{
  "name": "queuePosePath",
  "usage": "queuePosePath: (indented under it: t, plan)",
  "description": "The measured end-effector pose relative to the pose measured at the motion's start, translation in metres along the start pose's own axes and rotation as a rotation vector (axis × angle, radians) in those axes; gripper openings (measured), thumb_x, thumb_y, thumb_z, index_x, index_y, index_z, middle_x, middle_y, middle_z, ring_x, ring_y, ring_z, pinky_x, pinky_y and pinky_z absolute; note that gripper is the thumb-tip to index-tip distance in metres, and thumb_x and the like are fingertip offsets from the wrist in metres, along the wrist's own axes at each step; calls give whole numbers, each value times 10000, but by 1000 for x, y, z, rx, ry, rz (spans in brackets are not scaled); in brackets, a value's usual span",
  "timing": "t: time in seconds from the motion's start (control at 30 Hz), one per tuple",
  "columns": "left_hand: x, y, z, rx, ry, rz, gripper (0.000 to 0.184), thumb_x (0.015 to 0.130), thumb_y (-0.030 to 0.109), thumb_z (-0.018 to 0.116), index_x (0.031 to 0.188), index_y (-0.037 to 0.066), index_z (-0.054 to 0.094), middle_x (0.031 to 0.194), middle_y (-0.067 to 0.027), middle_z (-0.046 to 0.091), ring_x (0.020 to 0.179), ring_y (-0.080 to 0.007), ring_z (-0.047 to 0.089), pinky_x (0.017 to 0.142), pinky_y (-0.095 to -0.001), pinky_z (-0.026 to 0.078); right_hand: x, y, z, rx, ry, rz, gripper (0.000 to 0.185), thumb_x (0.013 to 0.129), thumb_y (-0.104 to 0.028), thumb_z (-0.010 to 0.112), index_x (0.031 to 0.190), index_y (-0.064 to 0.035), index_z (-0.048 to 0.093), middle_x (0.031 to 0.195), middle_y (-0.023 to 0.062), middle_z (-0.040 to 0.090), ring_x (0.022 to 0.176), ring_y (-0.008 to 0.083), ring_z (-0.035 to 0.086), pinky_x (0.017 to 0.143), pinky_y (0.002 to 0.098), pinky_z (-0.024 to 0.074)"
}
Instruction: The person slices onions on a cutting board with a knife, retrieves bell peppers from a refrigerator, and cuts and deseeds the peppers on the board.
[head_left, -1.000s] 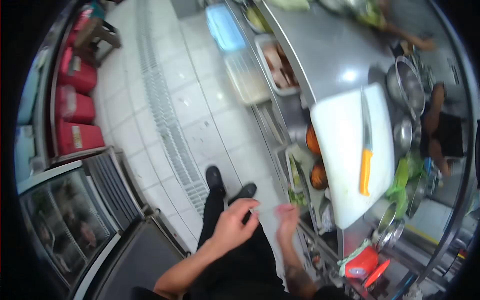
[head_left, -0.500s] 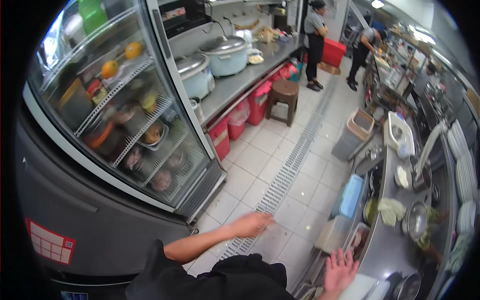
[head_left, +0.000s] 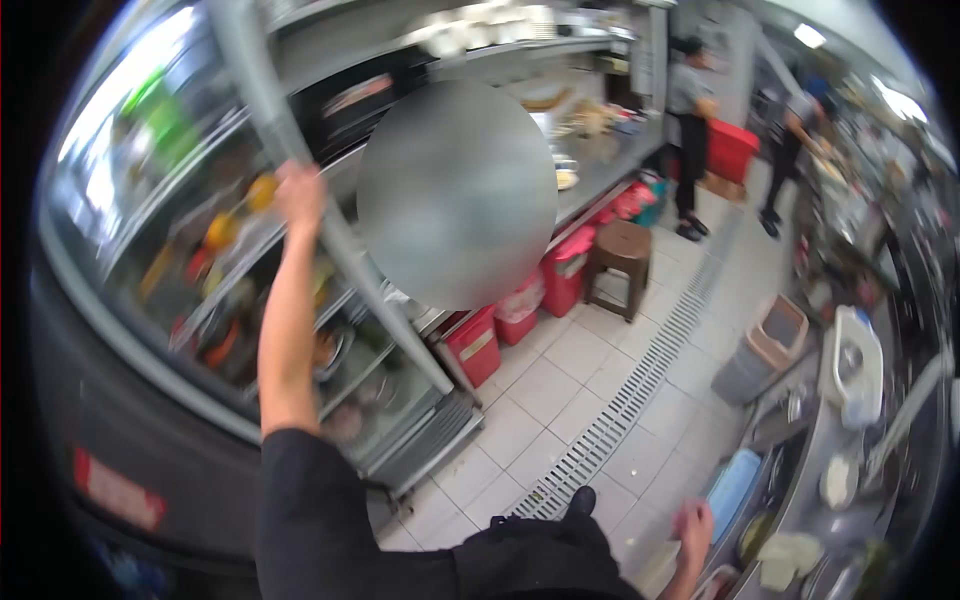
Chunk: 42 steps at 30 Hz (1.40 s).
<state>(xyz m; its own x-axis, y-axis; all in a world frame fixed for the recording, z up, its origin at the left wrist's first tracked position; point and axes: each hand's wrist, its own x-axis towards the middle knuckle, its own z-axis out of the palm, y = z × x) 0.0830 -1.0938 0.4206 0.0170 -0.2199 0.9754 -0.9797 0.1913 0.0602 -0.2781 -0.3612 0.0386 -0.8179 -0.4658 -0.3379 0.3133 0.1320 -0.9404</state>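
Note:
My left hand is raised at the upper left, its fingers closed round the frame edge of the glass door of a tall fridge. Behind the glass, blurred shelves hold orange fruit, a green item and several bowls and containers. At the lower right my right hand hangs low beside a blue lid, near the counter side. Its fingers look partly curled but are smeared by motion, and nothing in them can be made out.
A brown stool and red bins stand along the left counter. Beyond the floor drain is a grey bin. Two people stand at the back. The right counter holds a white basin. A round blur hides part of the left counter.
The view has swung from the cutting board toward the fridge and aisle. My left hand has risen from mid-body onto the door frame. My right hand's spread fingers have drawn in.

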Motion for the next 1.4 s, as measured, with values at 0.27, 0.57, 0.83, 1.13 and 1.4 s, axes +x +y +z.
queuePosePath:
  t: [0.27,0.57,0.83,1.13,1.4]
  plan:
    - [-10,-33,28,274,-320,-224,456,1014,506,416,1002,101,626,892,-221,695,855,-395,691,599,-490,555,155,-138,72,-1286,-394,-326,423,922,-312,577,1267,-67,558,1163,208,624,1082,392,617,896,533,513]
    - [-14,-49,34,151,-428,-482,695,968,688,262,1300,175,594,1154,-241,668,1065,-500,608,893,-597,476,180,-155,120,-1208,-708,-551,433,955,-322,560,1326,-107,500,1163,202,592,1039,408,620,860,504,526]
    - [-22,-30,-2,125,-438,-558,699,949,715,295,1314,202,598,1191,-213,663,1087,-461,609,912,-556,472,138,-49,38,-1217,-809,-127,431,922,-349,568,1286,-119,563,1242,229,596,1145,411,597,903,516,520]
    - [-94,96,-247,-232,-3,-420,526,1027,397,543,718,-26,502,556,-75,333,552,-161,304,500,-347,294,203,-46,21,-1488,-853,-76,586,876,-461,633,1319,-80,583,1201,256,647,1128,421,609,959,488,488]
    - [-245,-1,-451,52,210,-104,329,1037,285,482,1125,-21,402,1036,-148,450,923,-265,464,825,-393,380,202,-190,328,-1059,-1564,-801,423,936,-297,632,1263,-29,598,1130,209,665,1024,354,641,897,420,518]
